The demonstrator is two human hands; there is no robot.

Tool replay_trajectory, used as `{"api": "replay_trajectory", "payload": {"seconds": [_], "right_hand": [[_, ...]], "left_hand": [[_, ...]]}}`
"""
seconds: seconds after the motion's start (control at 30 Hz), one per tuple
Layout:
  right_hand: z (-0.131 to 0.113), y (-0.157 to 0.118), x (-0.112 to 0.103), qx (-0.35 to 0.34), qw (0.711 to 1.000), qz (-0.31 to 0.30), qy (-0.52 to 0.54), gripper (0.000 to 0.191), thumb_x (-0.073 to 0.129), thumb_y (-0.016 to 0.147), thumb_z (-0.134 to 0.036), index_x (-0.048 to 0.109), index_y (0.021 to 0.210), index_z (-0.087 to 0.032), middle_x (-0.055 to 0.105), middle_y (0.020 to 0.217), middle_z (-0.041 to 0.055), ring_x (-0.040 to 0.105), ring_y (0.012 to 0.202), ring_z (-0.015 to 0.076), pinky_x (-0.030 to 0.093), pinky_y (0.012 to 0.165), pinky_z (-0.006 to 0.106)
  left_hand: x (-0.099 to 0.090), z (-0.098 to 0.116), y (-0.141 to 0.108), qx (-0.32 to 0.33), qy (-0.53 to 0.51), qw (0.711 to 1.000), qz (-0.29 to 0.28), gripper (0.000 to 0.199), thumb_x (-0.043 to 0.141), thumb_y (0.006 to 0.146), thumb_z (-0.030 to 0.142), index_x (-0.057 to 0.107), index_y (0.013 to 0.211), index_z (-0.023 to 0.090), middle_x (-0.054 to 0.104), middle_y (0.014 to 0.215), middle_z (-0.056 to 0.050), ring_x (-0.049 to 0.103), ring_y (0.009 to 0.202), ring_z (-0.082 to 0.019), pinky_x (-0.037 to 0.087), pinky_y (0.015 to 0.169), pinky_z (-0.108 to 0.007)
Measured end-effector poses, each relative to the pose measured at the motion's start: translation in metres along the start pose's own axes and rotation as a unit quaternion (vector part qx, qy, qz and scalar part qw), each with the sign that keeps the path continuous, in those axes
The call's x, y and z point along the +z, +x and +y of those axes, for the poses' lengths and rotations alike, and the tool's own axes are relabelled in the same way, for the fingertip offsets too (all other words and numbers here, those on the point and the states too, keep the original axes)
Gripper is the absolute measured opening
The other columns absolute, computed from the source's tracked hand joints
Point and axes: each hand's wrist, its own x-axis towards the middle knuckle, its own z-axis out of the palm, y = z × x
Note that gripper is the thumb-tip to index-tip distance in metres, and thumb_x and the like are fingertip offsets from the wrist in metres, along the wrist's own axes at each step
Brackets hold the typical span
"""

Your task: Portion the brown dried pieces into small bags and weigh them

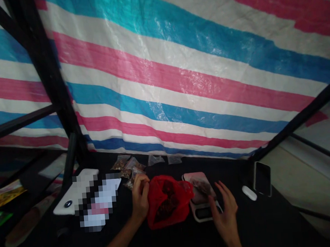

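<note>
Two hands, with one red plastic bag (168, 201) of dark lumps lying between them; the left hand (141, 201) is pinched shut on the bag's edge; the right hand (225, 219) is open, fingers spread, holding nothing, just beside one digital kitchen scale (206, 212), right of the bag; five small clear bags (131, 168) lie beyond the bag, three with brown pieces; one phone (262, 178) and one small white case (249, 193) lie farther right of it.

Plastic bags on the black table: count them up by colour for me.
Clear plastic bags: 5 (some overlap, so the count may be off)
Red plastic bag: 1
Total: 6
</note>
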Motion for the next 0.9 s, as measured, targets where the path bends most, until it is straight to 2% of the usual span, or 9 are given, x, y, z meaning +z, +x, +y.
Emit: {"api": "replay_trajectory", "payload": {"seconds": [0.13,0.23,0.57,0.9], "right_hand": [[-0.002,-0.019,-0.006,0.035,0.996,0.08,-0.022,0.05,0.045,0.099,-0.057,0.06,0.122,-0.016,0.062,0.128,0.0228,0.057,0.121,0.0382,0.04,0.102,0.059],[-0.007,-0.023,-0.008,0.046,0.992,0.108,-0.048,0.048,0.041,0.1,-0.055,0.061,0.118,-0.016,0.063,0.127,0.0227,0.058,0.119,0.039,0.038,0.101,0.059],[0.002,-0.02,-0.004,0.016,0.996,0.09,-0.001,0.042,0.043,0.101,-0.049,0.063,0.114,-0.015,0.067,0.118,0.0208,0.062,0.112,0.0342,0.045,0.098,0.052],[0.007,-0.022,0.0,0.058,0.994,0.089,0.004,0.045,0.042,0.101,-0.052,0.063,0.116,-0.015,0.066,0.119,0.0195,0.061,0.112,0.0333,0.045,0.098,0.051]], "left_hand": [[0.0,0.001,0.003,0.002,0.009,1.0,0.005,0.028,0.05,0.094,0.04,0.055,0.074,0.022,0.055,0.075,-0.002,0.055,0.073,-0.02,0.045,0.07,-0.031],[0.001,0.002,0.002,-0.001,0.014,1.0,0.002,0.028,0.05,0.093,0.04,0.054,0.072,0.022,0.055,0.074,-0.001,0.054,0.072,-0.019,0.044,0.069,-0.031],[-0.002,0.0,0.004,0.006,0.028,1.0,0.002,0.028,0.049,0.094,0.039,0.053,0.072,0.022,0.055,0.073,-0.001,0.054,0.071,-0.019,0.043,0.068,-0.03],[-0.001,0.0,0.001,0.024,0.043,0.999,-0.022,0.031,0.047,0.096,0.037,0.054,0.071,0.022,0.055,0.071,-0.001,0.054,0.067,-0.018,0.043,0.065,-0.03]]}}
